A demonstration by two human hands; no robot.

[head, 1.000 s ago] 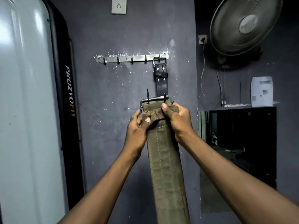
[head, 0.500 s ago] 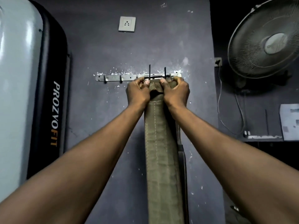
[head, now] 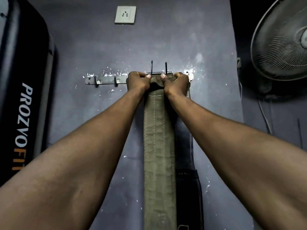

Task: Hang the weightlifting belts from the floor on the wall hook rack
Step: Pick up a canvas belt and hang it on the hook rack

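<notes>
Against the dark grey wall [head: 93, 52], at the height of the metal hook rack [head: 106, 80], both hands press the top end of an olive-green weightlifting belt [head: 158, 146] toward the rack's right half. The left hand [head: 137, 81] is clenched around the belt's left upper corner, thumb tip resting on the folded fabric; the right hand [head: 177, 82] is clenched the same way on the right corner, so the fingers of both are curled tight on the belt's end. Just above the knuckles the belt's buckle [head: 158, 71] shows as a thin dark bar with two prongs standing straight up; whether it sits over a hook cannot be told, since the hands hide that stretch of the rack. Two bare hooks are visible on the rack's left part. From the hands the olive belt hangs straight down the wall, pale stitching running along its length, to the bottom edge of the view. Partly behind it on the right hangs a black belt [head: 187, 185]; small marks on it are too blurred to read. On the far left stands a black and grey machine panel [head: 25, 80] lettered "PROZVOFIT" vertically, white letters turning orange at the end. A white wall socket [head: 125, 15] sits above the rack, and a wall fan [head: 280, 39] fills the upper right
</notes>
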